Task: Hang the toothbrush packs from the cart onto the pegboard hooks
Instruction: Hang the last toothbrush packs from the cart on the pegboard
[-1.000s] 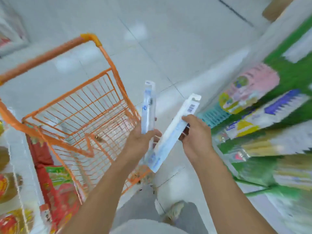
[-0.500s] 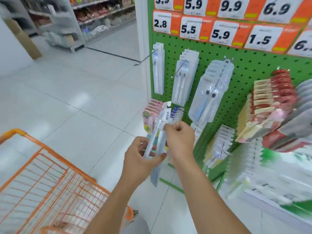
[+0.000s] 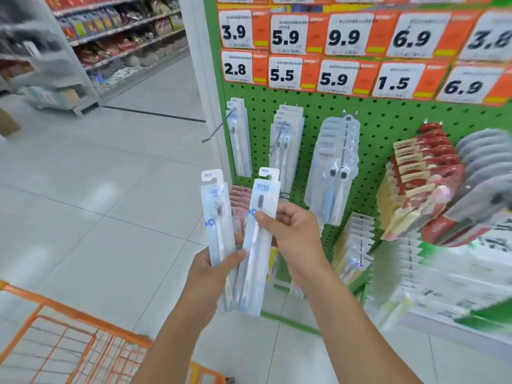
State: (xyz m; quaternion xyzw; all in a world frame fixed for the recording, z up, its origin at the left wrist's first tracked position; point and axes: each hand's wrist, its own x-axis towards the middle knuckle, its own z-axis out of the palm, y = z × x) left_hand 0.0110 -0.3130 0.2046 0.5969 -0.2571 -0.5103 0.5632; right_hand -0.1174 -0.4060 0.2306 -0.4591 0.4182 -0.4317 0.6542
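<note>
I hold two white-and-blue toothbrush packs upright in front of the green pegboard (image 3: 379, 126). My left hand (image 3: 212, 275) grips the lower part of the left pack (image 3: 214, 214). My right hand (image 3: 295, 234) pinches the right pack (image 3: 259, 231) near its middle, thumb on the front. Both packs have hang tabs at the top. On the pegboard's left column hangs a row of similar packs (image 3: 238, 137), above and just beyond my packs. The orange cart (image 3: 69, 342) sits at the bottom left.
Other toothbrush packs (image 3: 286, 142) and twin packs (image 3: 332, 167) hang on hooks further right, then red packs (image 3: 421, 178). Price cards (image 3: 343, 51) line the top of the board. A bare hook (image 3: 217, 128) sticks out left of it. Shelves (image 3: 119, 31) stand far left.
My view has risen to the pegboard and the cart has dropped low. The two packs, held close together before, now stand apart and upright with their fronts toward me.
</note>
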